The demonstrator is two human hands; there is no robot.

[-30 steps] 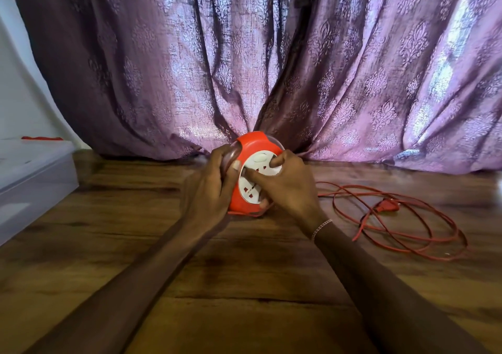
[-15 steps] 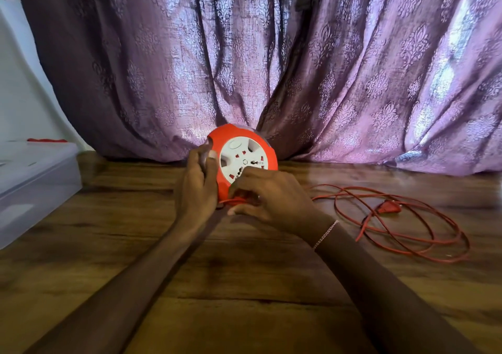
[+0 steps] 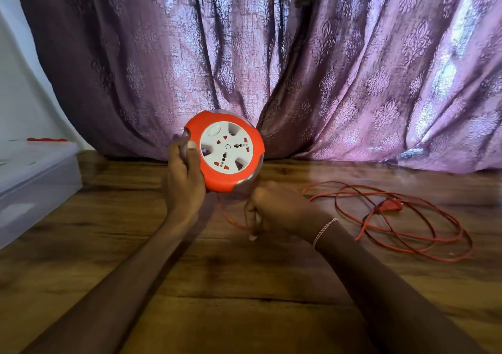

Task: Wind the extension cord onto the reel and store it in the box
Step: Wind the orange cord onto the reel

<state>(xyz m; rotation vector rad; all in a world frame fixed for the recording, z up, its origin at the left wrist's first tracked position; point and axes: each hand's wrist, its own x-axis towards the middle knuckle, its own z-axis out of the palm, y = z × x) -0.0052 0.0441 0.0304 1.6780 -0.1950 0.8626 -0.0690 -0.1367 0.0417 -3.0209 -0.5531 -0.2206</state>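
A: While your left hand (image 3: 184, 174) keeps its grip closed round the left rim of the reel (image 3: 226, 151), socket face toward you just left of frame centre, where does the cord (image 3: 394, 226) lie from it?

B: Down and to the right. Your right hand (image 3: 279, 209) sits just below the reel, fingers curled; a thin red strand runs from the reel's underside to it, and you seem to pinch it, though I can't tell for certain.

A: And the slack?

B: Loose loops on the wooden floor (image 3: 244, 285) at right of centre, plug (image 3: 389, 205) lying among them, nearer your right hand. I'd judge most is unwound. The box (image 3: 35, 179) waits at the left edge, well apart
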